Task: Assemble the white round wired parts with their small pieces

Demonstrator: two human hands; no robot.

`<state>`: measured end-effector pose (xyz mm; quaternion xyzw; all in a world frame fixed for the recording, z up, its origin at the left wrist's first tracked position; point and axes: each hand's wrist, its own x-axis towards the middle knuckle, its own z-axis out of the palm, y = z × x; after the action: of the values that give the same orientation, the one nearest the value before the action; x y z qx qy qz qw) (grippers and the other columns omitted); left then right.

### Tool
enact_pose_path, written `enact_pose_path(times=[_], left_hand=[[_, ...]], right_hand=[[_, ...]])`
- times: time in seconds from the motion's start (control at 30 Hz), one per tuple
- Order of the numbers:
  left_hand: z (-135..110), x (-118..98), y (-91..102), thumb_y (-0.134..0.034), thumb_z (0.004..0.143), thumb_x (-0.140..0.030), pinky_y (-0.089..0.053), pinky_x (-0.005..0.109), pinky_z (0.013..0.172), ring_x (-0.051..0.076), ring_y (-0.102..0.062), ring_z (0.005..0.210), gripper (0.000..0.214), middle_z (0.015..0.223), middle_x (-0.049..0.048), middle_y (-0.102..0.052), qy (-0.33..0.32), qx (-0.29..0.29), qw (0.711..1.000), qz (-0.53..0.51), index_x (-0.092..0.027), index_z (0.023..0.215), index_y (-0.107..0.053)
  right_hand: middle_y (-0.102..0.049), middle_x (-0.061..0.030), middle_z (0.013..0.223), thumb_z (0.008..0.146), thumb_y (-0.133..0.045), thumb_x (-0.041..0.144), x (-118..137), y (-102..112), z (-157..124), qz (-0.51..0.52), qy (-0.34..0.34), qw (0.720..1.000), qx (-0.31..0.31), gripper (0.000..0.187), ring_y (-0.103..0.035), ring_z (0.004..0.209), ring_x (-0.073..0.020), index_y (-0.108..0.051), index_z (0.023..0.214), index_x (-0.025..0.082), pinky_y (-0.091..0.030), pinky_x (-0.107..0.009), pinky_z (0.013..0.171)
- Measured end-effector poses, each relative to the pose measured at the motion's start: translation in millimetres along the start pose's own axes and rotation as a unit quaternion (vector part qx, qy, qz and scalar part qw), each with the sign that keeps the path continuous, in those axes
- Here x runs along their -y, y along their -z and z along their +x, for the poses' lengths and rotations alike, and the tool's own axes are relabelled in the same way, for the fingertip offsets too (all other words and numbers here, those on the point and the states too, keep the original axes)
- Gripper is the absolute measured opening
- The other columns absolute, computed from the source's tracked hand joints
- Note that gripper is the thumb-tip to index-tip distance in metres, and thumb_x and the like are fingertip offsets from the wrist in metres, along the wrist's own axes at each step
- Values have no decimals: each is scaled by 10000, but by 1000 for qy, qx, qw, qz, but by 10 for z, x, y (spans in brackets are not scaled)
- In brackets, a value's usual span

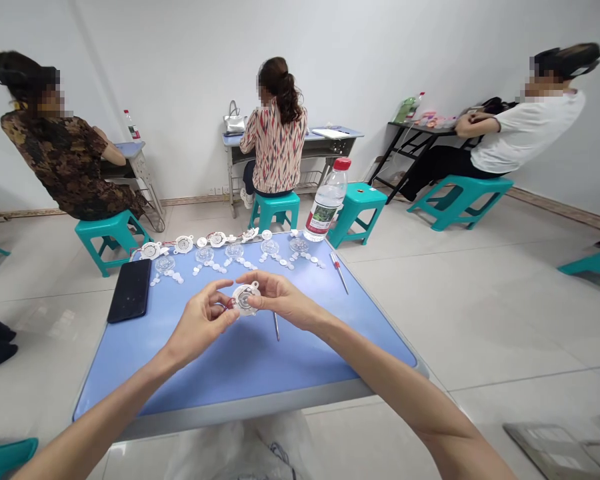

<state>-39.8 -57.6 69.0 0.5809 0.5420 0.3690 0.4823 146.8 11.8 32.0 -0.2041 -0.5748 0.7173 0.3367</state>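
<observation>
Above the near middle of the blue desk [200, 380], a white round plastic part [244, 300] with small side tabs is held up. My right hand [283, 300] pinches it from the right, thumb across its face and fingers behind. On its left edge, my left hand [203, 320] has curled fingers and a thumb touching the rim, with thin red wires [229, 303] by the fingers. Under my right hand a thin metal shaft [277, 327] shows on the desk; its other end is hidden.
Similar white parts [183, 245] line the far edge, with clear round pieces [235, 251] and small white discs [215, 267] before them. A black phone [130, 291] lies left; a water bottle [326, 203] and screwdriver [339, 272] are right. Several people sit on teal stools [274, 208] beyond.
</observation>
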Motion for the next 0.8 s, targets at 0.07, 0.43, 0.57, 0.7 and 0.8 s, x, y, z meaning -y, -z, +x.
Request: enact_pose_path(times=[0.07,0.43,0.57,0.7,0.8], left_hand=[[-9,-70,46,-653,813,-359,-393,238,572,77,-484,574,479,808,5,-592,7,11,1000,-15,-140,1226,-550],[66,-205,89,-706,762,-354,-342,227,532,70,-437,539,274,638,-8,-591,24,31,998,-49,-116,895,-679],[101,-210,63,-707,756,-361,-345,232,533,70,-435,535,264,655,6,-614,25,37,998,-47,-118,859,-681],[96,-253,38,-703,764,-368,-358,241,542,76,-440,537,261,667,15,-634,11,43,998,-41,-125,858,-693],[78,-287,28,-705,772,-370,-383,241,560,98,-506,597,277,751,36,-680,-2,45,998,-32,-141,928,-702]], right_hand=[[-663,-5,892,788,-745,341,32,-16,-16,2,0,1000,7,335,-618,789,-115,-634,1069,197,-490,-249,726],[-670,-24,870,813,-696,471,122,-77,-81,-4,-31,999,-22,341,-633,789,-134,-669,990,180,-488,-263,709],[-657,-10,789,769,-729,472,182,-104,-93,-34,-42,997,-48,347,-605,709,-127,-652,920,169,-455,-251,638],[-626,6,739,756,-738,448,241,-137,-108,-28,-36,997,-67,318,-589,671,-122,-633,854,164,-447,-256,634],[-614,7,742,761,-730,448,261,-156,-117,-32,-22,996,-74,307,-582,674,-124,-629,837,168,-450,-263,647]])
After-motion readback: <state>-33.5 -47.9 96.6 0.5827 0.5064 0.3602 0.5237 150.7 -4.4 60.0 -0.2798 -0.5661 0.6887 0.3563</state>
